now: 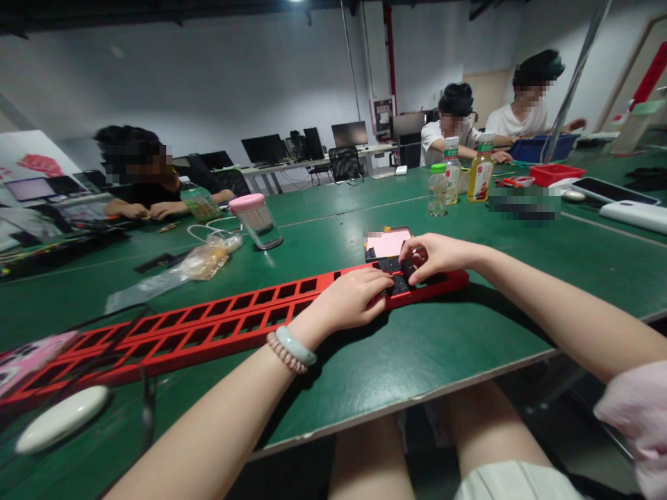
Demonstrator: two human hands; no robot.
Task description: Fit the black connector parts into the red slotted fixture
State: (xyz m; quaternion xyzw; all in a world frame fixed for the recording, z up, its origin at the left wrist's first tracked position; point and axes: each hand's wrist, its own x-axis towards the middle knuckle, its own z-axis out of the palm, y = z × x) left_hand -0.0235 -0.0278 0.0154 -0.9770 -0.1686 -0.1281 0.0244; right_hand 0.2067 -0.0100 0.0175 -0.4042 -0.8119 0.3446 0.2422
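Observation:
A long red frame (229, 338) with two rows of rectangular slots lies across the green table. Several small black square pieces (400, 282) sit in the slots at its right end. My right hand (435, 253) is curled over that end, thumb and forefinger pinching a black piece (406, 267). Stretched across the frame from the left, my left hand (357, 295) rests its fingertips against the neighbouring black pieces. Just behind the frame is a shallow box (388, 244) with a pink surface and some black pieces at its edge. The fingers partly hide the pieces.
A pink-lidded jar (255, 222), a plastic bag (201, 260) and drink bottles (480, 170) stand or lie farther back. A white oval object (62, 419) and dark cables are at the left. Three people sit across the table, near a blue bin (545, 148) and red tray (558, 174).

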